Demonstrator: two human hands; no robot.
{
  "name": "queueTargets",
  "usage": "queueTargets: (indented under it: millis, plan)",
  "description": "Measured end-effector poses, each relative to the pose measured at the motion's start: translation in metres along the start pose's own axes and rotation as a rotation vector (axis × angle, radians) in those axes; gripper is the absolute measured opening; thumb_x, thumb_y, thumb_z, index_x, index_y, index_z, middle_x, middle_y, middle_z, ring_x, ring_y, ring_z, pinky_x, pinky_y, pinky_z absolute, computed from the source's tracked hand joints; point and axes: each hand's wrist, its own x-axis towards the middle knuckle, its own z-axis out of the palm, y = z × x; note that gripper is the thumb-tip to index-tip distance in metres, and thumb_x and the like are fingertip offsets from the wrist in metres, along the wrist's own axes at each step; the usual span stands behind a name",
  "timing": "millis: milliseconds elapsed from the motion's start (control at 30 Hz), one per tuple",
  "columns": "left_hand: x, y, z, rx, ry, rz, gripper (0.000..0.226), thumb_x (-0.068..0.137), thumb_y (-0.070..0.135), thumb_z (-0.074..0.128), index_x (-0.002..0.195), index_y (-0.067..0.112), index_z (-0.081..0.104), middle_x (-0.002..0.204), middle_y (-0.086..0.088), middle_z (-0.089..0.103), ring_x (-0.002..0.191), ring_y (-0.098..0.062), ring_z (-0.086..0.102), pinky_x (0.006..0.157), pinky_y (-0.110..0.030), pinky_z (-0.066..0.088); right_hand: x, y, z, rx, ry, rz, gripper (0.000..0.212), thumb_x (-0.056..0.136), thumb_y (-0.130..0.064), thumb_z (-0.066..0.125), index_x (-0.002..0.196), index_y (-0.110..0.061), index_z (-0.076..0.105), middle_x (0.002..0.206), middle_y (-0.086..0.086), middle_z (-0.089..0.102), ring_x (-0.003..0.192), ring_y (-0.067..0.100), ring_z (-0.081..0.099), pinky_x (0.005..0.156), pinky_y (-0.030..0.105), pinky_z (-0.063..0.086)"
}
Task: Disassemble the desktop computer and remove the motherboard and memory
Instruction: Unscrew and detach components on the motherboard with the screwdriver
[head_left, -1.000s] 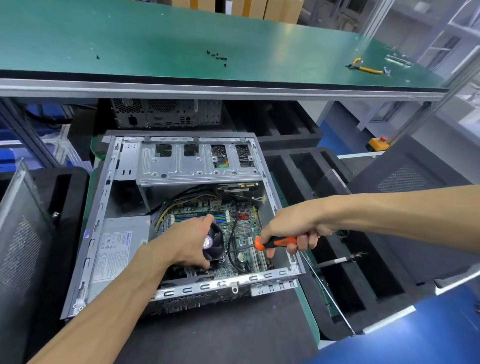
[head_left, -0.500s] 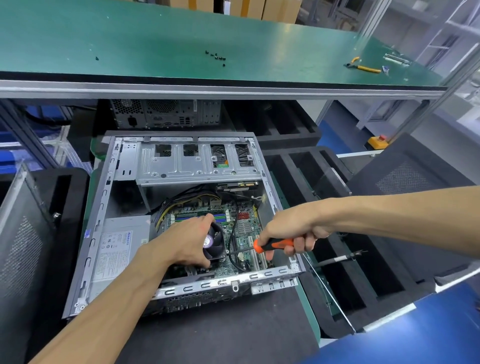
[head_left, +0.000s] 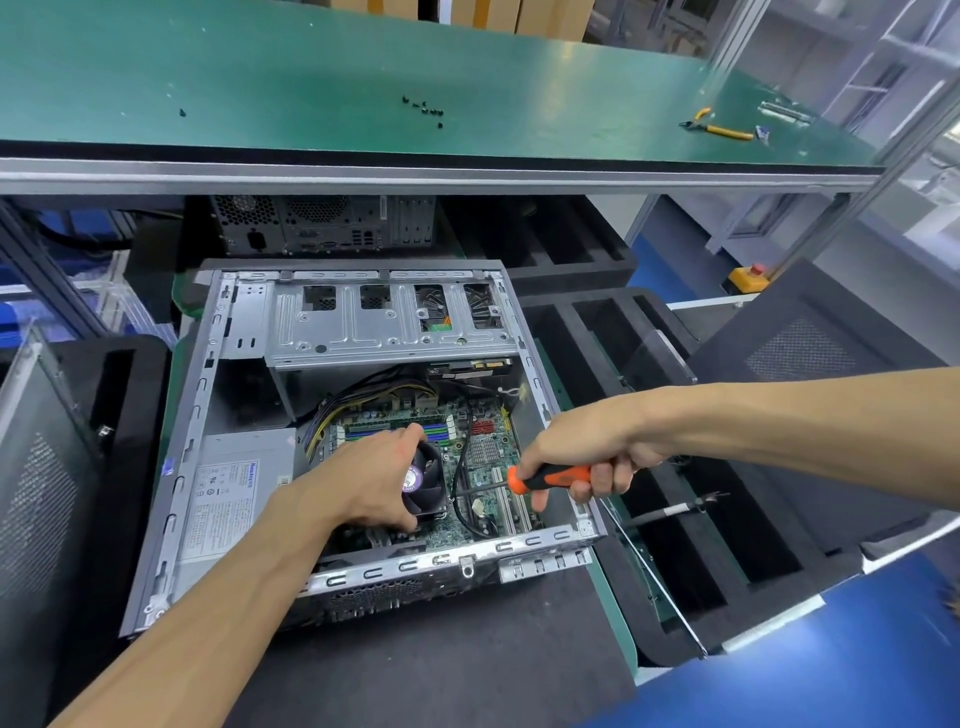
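An open desktop case (head_left: 208, 415) lies on its side on a dark mat. Inside it sits the green motherboard (head_left: 488, 462) with memory sticks (head_left: 431, 431) near its far edge. My left hand (head_left: 369, 478) grips the black CPU fan (head_left: 423, 483) from the left. My right hand (head_left: 587, 457) holds an orange-and-black screwdriver (head_left: 550, 478), its shaft pointing left over the board toward the fan. The grey power supply (head_left: 228, 499) fills the case's left side.
A green workbench (head_left: 311, 78) runs above, with several small black screws (head_left: 423, 109) and yellow-handled pliers (head_left: 719, 129). Another computer case (head_left: 322, 223) stands behind. Black foam trays (head_left: 701, 519) lie to the right, a removed side panel (head_left: 31, 493) to the left.
The right hand with the screwdriver has shifted slightly left and down toward the board. The left hand stays on the fan.
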Motion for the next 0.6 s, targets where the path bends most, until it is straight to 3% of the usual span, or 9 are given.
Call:
queueTargets:
  millis: [300, 600]
  plan:
    - [-0.001, 0.001, 0.000, -0.002, 0.007, 0.006, 0.094, 0.060, 0.052, 0.081, 0.132, 0.017, 0.033, 0.120, -0.002, 0.057, 0.104, -0.022, 0.056, 0.083, -0.038, 0.050, -0.002, 0.000, 0.005, 0.007, 0.010, 0.003, 0.035, 0.102, -0.040, 0.046, 0.106, -0.012, 0.066, 0.048, -0.004, 0.042, 0.030, 0.005, 0.027, 0.030, 0.014, 0.017]
    - [0.000, 0.000, 0.000, 0.001, 0.013, 0.009, 0.095, 0.059, 0.053, 0.081, 0.132, 0.017, 0.032, 0.118, -0.001, 0.058, 0.103, -0.022, 0.056, 0.081, -0.037, 0.050, -0.003, 0.003, 0.011, 0.002, 0.068, -0.040, 0.030, 0.099, -0.039, 0.051, 0.099, -0.012, 0.067, 0.047, -0.002, 0.044, 0.030, 0.007, 0.028, 0.033, 0.013, 0.017]
